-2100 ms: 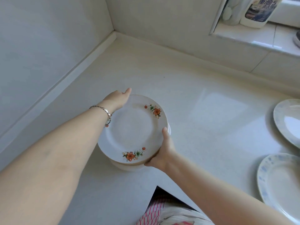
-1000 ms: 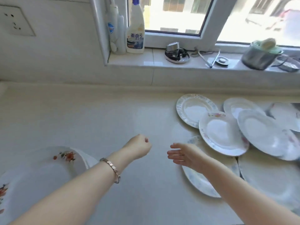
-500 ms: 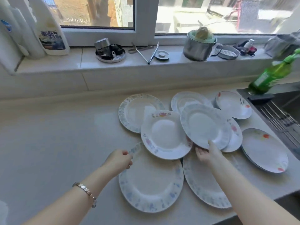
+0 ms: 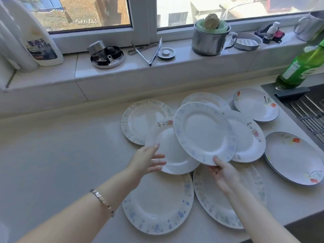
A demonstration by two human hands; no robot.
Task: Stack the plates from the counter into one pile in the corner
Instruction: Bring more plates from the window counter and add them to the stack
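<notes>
Counter [image 4: 61,155]: wide pale surface stretching left of the plates, with the sink [image 4: 308,111] bounding it on the right.
Scattered plates [image 4: 157,204]: overlapping cluster, centre to right, the nearest close to the counter's front edge.
Blue-speckled plate [image 4: 204,133]: held tilted above the cluster.
Right hand [image 4: 226,174]: pinches its near rim.
Left hand [image 4: 147,160]: fingers spread, holding nothing, over the near rim of the floral plate [image 4: 166,148].

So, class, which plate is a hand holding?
The blue-speckled white round plate topmost in the middle; only this one has the right hand pinching its near edge.
</notes>
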